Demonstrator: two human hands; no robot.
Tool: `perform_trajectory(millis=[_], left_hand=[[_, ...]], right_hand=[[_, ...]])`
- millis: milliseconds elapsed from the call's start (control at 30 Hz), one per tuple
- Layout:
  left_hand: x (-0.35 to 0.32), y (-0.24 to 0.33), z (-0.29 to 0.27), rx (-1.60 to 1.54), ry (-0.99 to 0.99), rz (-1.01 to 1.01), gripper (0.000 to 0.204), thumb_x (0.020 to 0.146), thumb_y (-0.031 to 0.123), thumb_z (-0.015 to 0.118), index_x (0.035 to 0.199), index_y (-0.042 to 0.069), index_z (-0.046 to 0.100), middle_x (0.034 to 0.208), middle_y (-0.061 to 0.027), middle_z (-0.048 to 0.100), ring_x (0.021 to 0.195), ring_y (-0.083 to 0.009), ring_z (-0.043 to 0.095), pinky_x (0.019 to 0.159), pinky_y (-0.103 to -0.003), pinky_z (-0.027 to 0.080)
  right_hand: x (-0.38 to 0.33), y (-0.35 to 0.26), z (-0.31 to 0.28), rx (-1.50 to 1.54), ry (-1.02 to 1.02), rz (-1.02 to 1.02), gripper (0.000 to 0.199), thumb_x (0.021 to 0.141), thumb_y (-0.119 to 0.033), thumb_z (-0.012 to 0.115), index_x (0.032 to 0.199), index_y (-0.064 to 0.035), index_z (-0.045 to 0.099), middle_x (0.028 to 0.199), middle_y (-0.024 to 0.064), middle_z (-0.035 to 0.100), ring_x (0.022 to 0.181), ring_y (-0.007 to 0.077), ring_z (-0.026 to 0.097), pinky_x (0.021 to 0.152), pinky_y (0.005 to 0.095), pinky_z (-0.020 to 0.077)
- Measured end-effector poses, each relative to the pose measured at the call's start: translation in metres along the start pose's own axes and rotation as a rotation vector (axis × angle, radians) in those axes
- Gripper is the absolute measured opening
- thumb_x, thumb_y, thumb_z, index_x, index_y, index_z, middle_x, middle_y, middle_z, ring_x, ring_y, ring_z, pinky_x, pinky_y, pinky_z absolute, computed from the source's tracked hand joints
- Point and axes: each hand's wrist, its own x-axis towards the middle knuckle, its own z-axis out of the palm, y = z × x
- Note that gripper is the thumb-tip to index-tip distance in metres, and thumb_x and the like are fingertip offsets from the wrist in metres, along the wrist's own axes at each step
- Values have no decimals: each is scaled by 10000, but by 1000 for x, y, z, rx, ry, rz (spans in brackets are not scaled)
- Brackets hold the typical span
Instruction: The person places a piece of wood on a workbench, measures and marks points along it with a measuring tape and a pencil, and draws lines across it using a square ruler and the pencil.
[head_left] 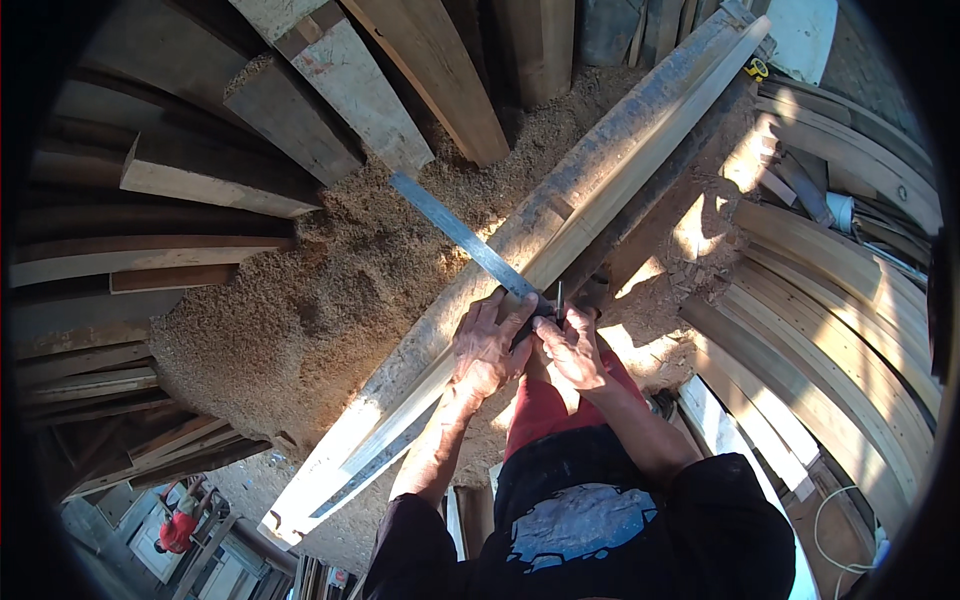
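A long pale timber beam [600,190] runs diagonally from lower left to upper right over a floor of sawdust. A metal square [455,228] lies across it, its blade pointing up and left. My left hand [487,345] presses down on the square's handle end at the beam's edge. My right hand [572,345] sits beside it, fingers pinched on a thin pencil-like marker [559,296] held upright against the square. Red trousers show below my hands.
Stacked planks [200,180] fill the left and top. Curved boards [840,300] lie at the right. A sawdust heap [300,320] spreads left of the beam. A yellow tape measure [757,68] rests near the beam's far end. Another person in red [180,525] stands far below left.
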Motion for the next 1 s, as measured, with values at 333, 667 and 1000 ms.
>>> perform_trajectory(millis=[333, 667, 1000], left_hand=[[5, 9, -8, 52, -25, -17, 732, 821, 361, 778, 1518, 371, 552, 1504, -162, 516, 1259, -383, 549, 1049, -508, 477], [5, 10, -9, 37, -34, -42, 705, 838, 380, 758, 1514, 377, 558, 1480, -146, 530, 1255, -360, 541, 1057, -496, 460], [4, 8, -7, 59, -51, -46, 688, 861, 438, 732, 1522, 381, 547, 1493, -158, 524, 1260, -374, 539, 1065, -509, 449]], right_hand=[[3, -3, 2, -39, 81, -8, 85, 995, -102, 718, 1058, -77, 667, 809, -76, 594, 662, 6, 502, 566, 204, 407], [3, -6, 1, -16, 72, 31, 85, 1007, -96, 700, 1077, -55, 675, 824, -75, 602, 678, 6, 502, 572, 206, 401], [3, -10, 3, -12, 71, 29, 113, 1014, -100, 694, 1107, -37, 680, 886, -64, 628, 732, 10, 530, 607, 203, 428]])
